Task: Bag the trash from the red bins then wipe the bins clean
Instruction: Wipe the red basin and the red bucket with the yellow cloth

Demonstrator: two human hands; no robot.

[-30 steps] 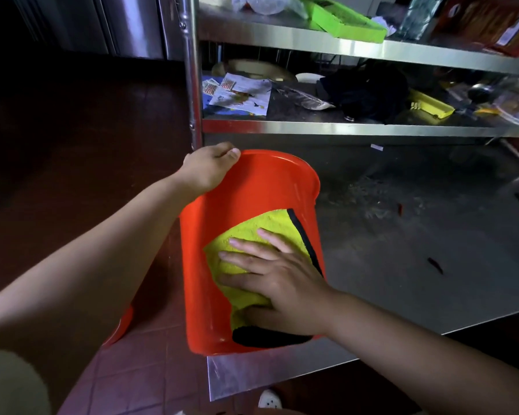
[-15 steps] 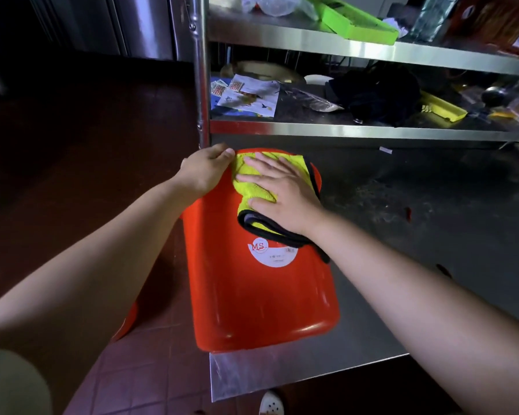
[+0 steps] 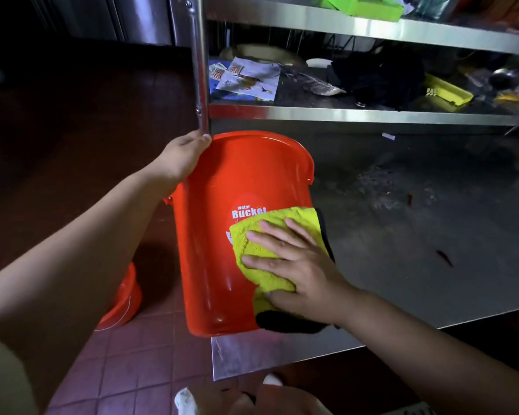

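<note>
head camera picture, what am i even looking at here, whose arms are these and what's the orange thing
This is a view from a camera worn on a person's head, looking forward and down, so the two bare arms coming in from the bottom are that person's own. No machine is involved.

The orange thing is a red plastic bucket lying on its side at the corner of a steel table, with "water Bucket" printed on its wall. The left hand grips the end of the bucket farthest from the camera to steady it. The right hand lies flat, fingers straight, pressing a yellow cloth with a black edge against the bucket's outside wall, wiping it.

Part of another red bucket shows on the tiled floor at left. Behind, a metal shelf holds papers, a dark bundle and a yellow tray.
</note>
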